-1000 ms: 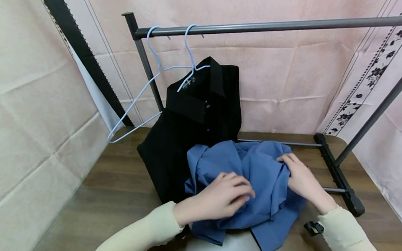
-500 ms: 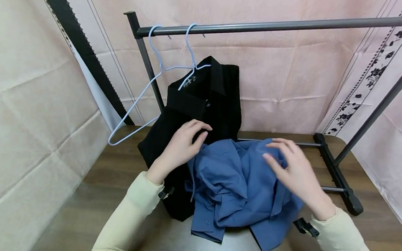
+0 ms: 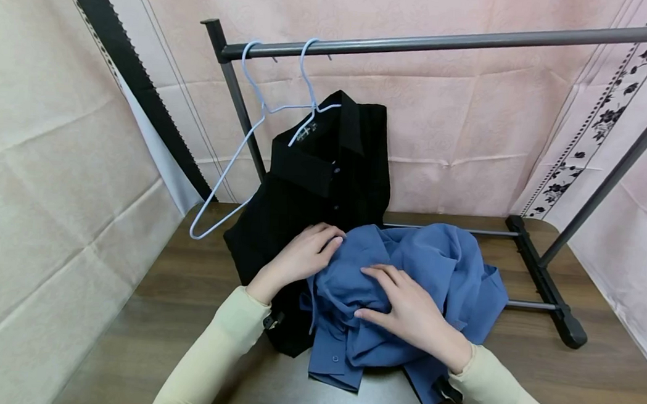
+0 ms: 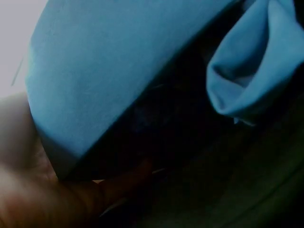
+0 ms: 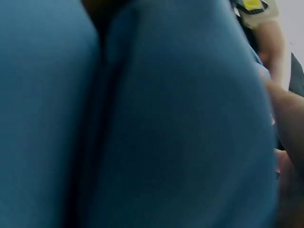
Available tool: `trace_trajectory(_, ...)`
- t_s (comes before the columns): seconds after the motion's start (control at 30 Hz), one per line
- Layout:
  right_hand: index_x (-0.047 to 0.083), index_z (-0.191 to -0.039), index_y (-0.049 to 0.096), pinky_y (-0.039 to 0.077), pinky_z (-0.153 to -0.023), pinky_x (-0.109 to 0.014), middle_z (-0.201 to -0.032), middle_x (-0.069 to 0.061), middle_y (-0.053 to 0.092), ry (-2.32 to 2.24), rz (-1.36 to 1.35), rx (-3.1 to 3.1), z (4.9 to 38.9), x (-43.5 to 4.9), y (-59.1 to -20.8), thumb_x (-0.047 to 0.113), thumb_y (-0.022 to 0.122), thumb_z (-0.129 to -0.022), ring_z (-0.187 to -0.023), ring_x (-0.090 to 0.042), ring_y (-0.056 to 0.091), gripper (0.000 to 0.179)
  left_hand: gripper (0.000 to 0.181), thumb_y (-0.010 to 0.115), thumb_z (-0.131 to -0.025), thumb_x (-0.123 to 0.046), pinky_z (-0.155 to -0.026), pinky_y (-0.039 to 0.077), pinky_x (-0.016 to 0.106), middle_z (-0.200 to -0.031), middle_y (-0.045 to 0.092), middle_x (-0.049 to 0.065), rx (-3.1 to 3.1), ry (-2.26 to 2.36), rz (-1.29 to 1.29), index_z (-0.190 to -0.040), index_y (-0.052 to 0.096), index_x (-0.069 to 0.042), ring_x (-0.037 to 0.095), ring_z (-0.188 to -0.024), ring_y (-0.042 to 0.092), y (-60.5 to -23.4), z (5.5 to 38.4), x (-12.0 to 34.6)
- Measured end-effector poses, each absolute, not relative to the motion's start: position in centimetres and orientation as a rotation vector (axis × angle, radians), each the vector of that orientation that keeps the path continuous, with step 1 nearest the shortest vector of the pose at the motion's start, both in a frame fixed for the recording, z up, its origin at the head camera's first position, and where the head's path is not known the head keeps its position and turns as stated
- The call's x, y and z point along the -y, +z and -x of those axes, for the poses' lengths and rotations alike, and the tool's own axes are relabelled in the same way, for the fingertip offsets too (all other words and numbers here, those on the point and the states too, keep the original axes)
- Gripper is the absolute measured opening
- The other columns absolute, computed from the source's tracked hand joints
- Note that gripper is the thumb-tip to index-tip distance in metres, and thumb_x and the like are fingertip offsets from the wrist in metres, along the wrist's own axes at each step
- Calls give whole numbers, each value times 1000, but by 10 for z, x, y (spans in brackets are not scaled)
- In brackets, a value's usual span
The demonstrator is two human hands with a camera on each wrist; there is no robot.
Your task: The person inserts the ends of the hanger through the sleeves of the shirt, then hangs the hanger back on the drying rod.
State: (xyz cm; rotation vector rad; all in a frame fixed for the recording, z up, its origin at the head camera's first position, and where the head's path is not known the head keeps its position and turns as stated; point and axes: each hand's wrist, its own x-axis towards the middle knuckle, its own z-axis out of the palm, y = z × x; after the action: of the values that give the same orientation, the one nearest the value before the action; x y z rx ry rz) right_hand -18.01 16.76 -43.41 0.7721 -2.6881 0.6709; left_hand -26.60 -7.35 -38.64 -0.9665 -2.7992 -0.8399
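A crumpled blue shirt point(image 3: 431, 255) lies on the table, its cuff and a lower flap toward the front. Behind it to the left is a collared black shirt point(image 3: 367, 167), with the end of a pale blue hanger point(image 3: 308, 85) inside its collar. My left hand point(image 3: 300, 256) is at the blue shirt's upper left edge, over the black shirt. In the left wrist view, its thumb point(image 4: 123, 185) extends below a fold of blue cloth. My right hand point(image 3: 411, 309) rests over the middle of the blue shirt, thumb spread from the fingers. Blue cloth fills most of the right wrist view.
A dark metal rack bar point(image 3: 450, 44) runs across the back, carrying both hangers. The second hanger point(image 3: 228, 171) hangs bare at the left. The rack's right foot point(image 3: 546, 283) stands on the wooden table point(image 3: 177, 316). Cloth curtains point(image 3: 472, 131) surround the table's back and sides.
My left hand has gone from above the blue shirt to its upper left edge. My right hand has left the right edge and moved to the middle; the shirt's right side now spreads further right.
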Motion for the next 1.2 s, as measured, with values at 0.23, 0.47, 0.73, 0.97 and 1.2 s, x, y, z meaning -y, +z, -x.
trace_trajectory(0.23,17,-135,62,50,-96,-47,-128,-7,62,544,-802,2643,182,-160,-453,35,83,-85,-119,-28,58,57,29,47,-108,-21,-105,41,47,-130,61,13,2827,-819,992,-124,67,-9,33,-123,54,-392,260,74)
trace_trajectory(0.47,18,-119,70,52,-91,-43,-116,-2,68,534,-826,2629,183,-160,-454,22,77,-92,-109,-24,61,29,30,42,-108,-13,-105,41,44,-134,59,10,2887,-880,984,-126,66,-12,30,-125,52,-392,258,80)
trace_trajectory(0.73,14,-122,68,54,-86,-43,-114,-1,68,807,-823,2526,182,-169,-430,10,67,-98,-105,-22,66,24,33,38,-108,-11,-105,41,42,-131,59,5,2807,-1063,1003,-127,64,-12,22,-122,54,-378,255,93)
trace_trajectory(0.97,12,-127,64,54,-82,-40,-118,-3,66,913,-835,2345,183,-176,-405,-2,64,-96,-105,-18,64,35,38,36,-111,-29,-107,41,44,-136,60,10,2714,-1245,1003,-138,56,-11,21,-125,55,-374,253,96)
trace_trajectory(1.2,16,-128,65,48,-95,-27,-121,0,66,941,-848,2212,185,-177,-373,-8,58,-95,-112,-17,63,41,50,26,-110,-48,-104,44,44,-136,60,5,2639,-1501,1093,-146,48,-20,18,-124,55,-383,251,98)
